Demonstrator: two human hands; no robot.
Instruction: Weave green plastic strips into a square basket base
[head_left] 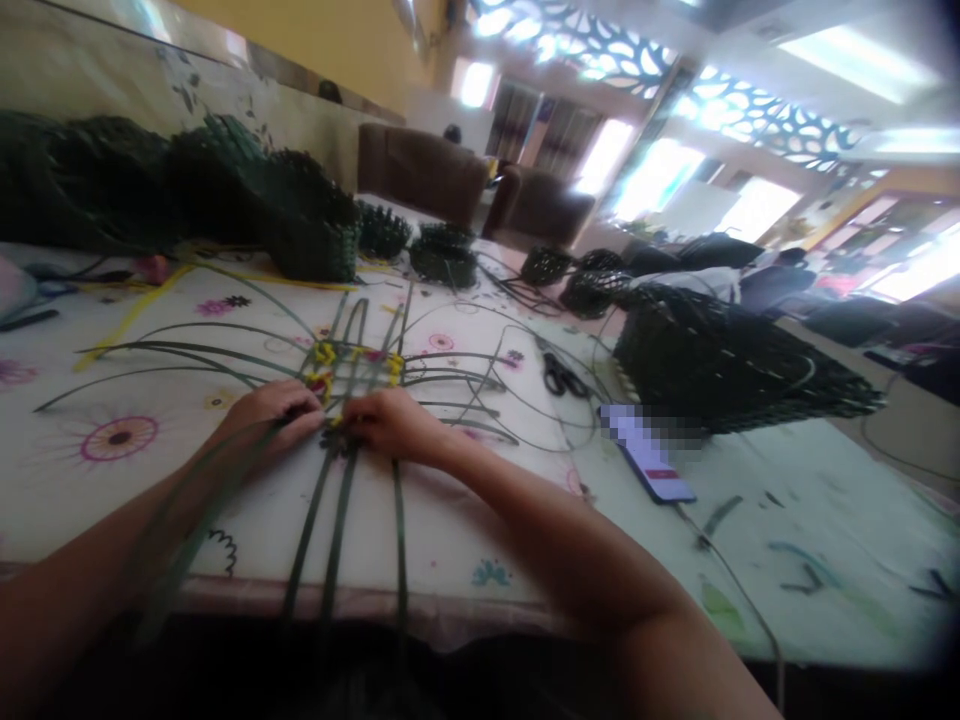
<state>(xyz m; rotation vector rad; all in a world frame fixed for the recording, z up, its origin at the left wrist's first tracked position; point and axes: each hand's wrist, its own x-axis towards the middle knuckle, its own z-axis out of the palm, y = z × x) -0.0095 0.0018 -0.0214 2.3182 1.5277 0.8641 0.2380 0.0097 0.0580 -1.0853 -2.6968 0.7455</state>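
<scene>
Dark green weaving strips (pixel 341 530) cross one another on the table, with yellow strip pieces (pixel 324 355) looped around the crossings in a small open square. My left hand (pixel 289 410) lies at the near left corner of this weave, its fingers curled and closed on a green strip that trails back over my forearm. At the near edge of the square, my right hand (pixel 386 420) pinches at a crossing beside a yellow piece; its fingertips hide what exactly they grip. Long loose strip ends (pixel 457 380) fan out to the left, right and toward me.
Dark green woven baskets (pixel 311 220) line the back of the flowered tablecloth (pixel 465 530). Black scissors (pixel 562 375) and a phone (pixel 649 460) with a cable lie to the right, near a large dark basket (pixel 720 360). Strip scraps (pixel 724 515) lie beyond the phone.
</scene>
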